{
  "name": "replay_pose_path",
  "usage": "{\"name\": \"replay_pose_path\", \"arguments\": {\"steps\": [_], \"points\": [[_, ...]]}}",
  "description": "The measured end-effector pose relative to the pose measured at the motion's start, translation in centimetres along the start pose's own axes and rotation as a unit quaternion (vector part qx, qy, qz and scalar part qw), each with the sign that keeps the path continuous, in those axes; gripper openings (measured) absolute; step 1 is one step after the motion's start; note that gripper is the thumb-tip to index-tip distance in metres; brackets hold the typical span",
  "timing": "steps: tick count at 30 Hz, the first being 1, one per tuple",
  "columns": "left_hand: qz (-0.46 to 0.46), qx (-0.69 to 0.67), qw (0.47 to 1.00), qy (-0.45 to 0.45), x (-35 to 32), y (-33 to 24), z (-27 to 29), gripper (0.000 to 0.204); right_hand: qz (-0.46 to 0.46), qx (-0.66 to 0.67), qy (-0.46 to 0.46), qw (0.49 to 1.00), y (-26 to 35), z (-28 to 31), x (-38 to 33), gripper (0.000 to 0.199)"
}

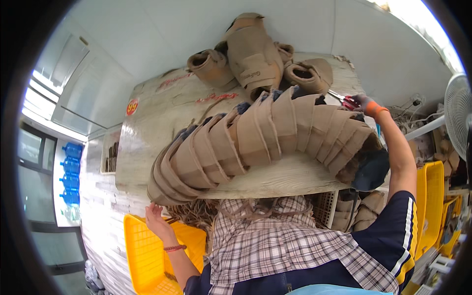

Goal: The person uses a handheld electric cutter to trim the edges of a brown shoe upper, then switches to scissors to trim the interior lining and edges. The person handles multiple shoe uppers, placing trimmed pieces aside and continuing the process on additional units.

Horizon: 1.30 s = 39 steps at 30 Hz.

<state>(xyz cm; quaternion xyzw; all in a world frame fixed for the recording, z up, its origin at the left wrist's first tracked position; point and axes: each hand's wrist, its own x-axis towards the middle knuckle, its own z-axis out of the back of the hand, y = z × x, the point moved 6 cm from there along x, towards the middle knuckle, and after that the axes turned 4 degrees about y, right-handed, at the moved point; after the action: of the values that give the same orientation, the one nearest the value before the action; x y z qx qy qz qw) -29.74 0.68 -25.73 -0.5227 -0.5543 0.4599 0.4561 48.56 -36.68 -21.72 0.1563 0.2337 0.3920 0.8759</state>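
Note:
A long curved row of overlapping brown fabric pieces (231,147) with dark fuzzy lining lies across the worktable (290,179). By its lower left end is my left hand (156,222), fingers loosely bent and apart, the tips close to the fabric edge; whether they touch it I cannot tell. Beyond the row's right end, my right hand (365,105), in a dark glove with an orange cuff, is closed on the red handles of a pair of scissors (348,102). The blades point to the far left. Behind the row stand rolled brown fabric bundles (253,59).
A yellow basket (135,255) stands below the table's left front, another yellow basket (432,206) at right. Brown cords (196,214) hang at the table's front edge. A white fan (458,115) is at far right. Blue water bottles (71,172) are stacked at left.

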Motion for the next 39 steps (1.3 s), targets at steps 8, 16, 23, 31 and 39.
{"name": "replay_pose_path", "arguments": {"steps": [8, 16, 23, 31, 39], "points": [[0.088, -0.144, 0.97, 0.176, 1.2, 0.2, -3.3, 0.042, -0.107, 0.345, -0.511, 0.78, 8.2, 1.1, -26.4, 0.038], [0.202, -0.295, 0.884, 0.303, 3.9, 7.0, -3.7, 0.071, -0.014, 0.589, -0.262, 0.764, 15.8, -11.5, -13.8, 0.039], [0.176, -0.311, 0.888, 0.291, 3.7, 4.8, -6.6, 0.063, 0.006, 0.541, -0.194, 0.818, 23.3, -10.8, -12.6, 0.045], [0.127, -0.308, 0.904, 0.269, 16.2, 5.1, -3.5, 0.061, 0.05, 0.582, -0.085, 0.807, 22.2, -11.7, -11.1, 0.057], [0.138, -0.281, 0.877, 0.365, 23.5, 3.5, -7.8, 0.067, 0.06, 0.584, -0.098, 0.804, 25.5, -10.9, -9.0, 0.06]]}}
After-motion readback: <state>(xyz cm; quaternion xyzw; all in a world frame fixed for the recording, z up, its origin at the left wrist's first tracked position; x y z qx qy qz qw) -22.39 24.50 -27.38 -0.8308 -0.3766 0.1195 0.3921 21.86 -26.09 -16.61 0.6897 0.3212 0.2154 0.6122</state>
